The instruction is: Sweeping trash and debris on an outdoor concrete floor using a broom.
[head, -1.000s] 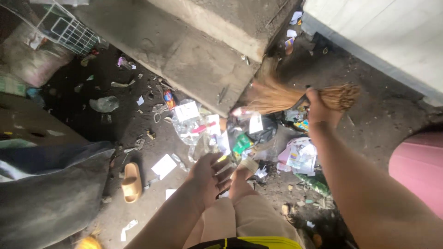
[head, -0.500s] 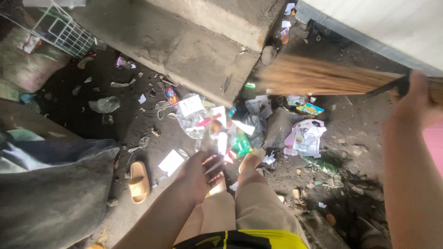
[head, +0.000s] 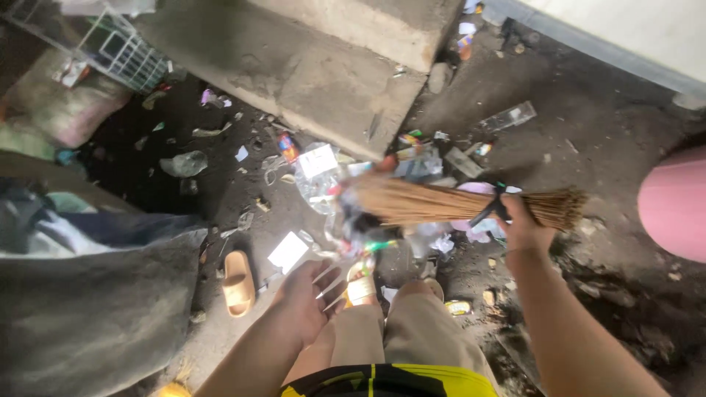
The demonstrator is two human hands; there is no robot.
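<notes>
My right hand (head: 523, 229) is closed around a stiff bundle broom (head: 456, 204) of thin brown twigs, bound with a dark band, lying across the middle of the frame. Its bristle tips sit over a heap of crumpled plastic wrappers and paper (head: 346, 184) below the rough concrete step (head: 331, 73). My left hand (head: 305, 301) hangs open and empty, fingers spread, at lower centre. A tan rubber slipper (head: 237, 283) lies beside it. Half a second ago the broom was raised higher, toward the upper right; now it is lower.
</notes>
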